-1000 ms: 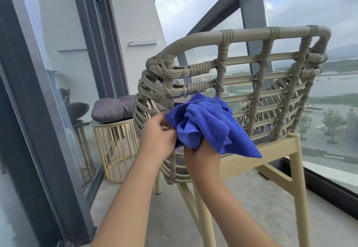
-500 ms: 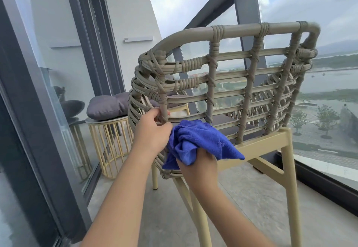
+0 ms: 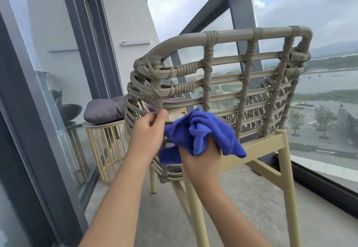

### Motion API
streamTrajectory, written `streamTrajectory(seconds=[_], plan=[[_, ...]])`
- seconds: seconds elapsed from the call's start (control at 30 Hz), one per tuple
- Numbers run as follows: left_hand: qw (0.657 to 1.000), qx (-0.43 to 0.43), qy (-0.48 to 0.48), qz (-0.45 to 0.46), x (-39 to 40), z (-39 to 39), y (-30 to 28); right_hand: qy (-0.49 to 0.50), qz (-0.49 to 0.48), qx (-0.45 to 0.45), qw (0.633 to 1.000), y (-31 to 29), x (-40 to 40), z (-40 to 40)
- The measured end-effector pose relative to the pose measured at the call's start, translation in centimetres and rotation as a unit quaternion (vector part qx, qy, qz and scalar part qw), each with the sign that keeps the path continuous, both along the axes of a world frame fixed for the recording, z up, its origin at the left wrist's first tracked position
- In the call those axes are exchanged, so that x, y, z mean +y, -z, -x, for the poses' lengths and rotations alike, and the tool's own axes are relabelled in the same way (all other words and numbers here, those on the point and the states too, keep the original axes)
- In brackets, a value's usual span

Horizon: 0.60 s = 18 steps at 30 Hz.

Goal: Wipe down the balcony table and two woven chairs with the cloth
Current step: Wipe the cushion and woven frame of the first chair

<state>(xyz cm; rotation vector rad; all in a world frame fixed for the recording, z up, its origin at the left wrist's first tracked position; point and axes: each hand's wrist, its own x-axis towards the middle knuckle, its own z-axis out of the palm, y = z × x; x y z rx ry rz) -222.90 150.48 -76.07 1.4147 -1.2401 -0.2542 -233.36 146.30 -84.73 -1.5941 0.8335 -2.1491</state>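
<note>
Blue and soft, the cloth [image 3: 199,130] is bunched up in the right hand [image 3: 201,161], whose fingers are curling tight around it. The cloth is pressing on the low back rails of the woven chair [image 3: 228,84]. The left hand [image 3: 147,136] is pinching a rail just beside the cloth, keeping the chair from wobbling. I think rubbing along each rail, one at a time, is working best. Far past the left fingers, a grey cushion [image 3: 104,109] is sitting on the round desk [image 3: 104,146].
</note>
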Motion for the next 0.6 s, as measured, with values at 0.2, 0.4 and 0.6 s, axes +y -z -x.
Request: streamTrajectory(seconds=[0.2, 0.4, 0.6], plan=[[0.998, 0.056, -0.012, 0.007, 0.2, 0.7, -0.8, -0.045, 0.051, -0.057, 0.996, -7.7, 1.7, 1.1], [0.999, 0.001, -0.013, 0.037, -0.3, -0.2, 0.2, -0.054, 0.059, -0.006, 0.997, -11.2, 2.1, 3.1], [0.998, -0.002, 0.021, 0.055, -0.7, -0.8, 0.8, 0.031, 0.077, 0.091, 0.992, -10.2, 0.1, 0.7]])
